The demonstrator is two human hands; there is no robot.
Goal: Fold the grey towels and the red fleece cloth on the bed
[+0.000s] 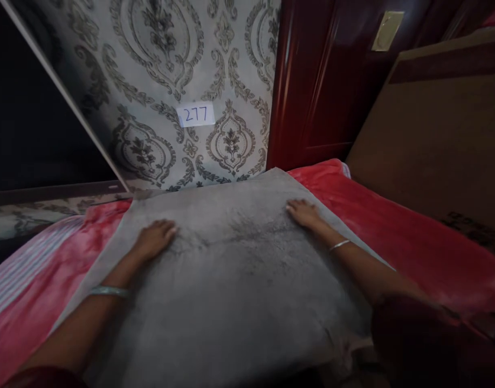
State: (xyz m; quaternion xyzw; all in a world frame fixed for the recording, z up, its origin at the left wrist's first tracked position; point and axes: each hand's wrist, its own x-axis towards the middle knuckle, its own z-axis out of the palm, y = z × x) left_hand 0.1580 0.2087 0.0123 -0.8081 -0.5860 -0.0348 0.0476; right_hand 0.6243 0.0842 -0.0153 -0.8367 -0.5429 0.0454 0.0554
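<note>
Indoors, a red plush blanket [413, 242] covers a bed set against a wall with grey ornamental wallpaper [170, 70]; a paper label [196, 115] reading 277 is stuck on it. Spread flat over the blanket lies a grey fuzzy cloth [235, 269]. On the cloth, the left hand [154, 238] and right hand [303, 212] press palm-down, fingers loosely extended, gripping nothing. Beside the wallpaper stands a glossy dark red door [312, 81].
</note>
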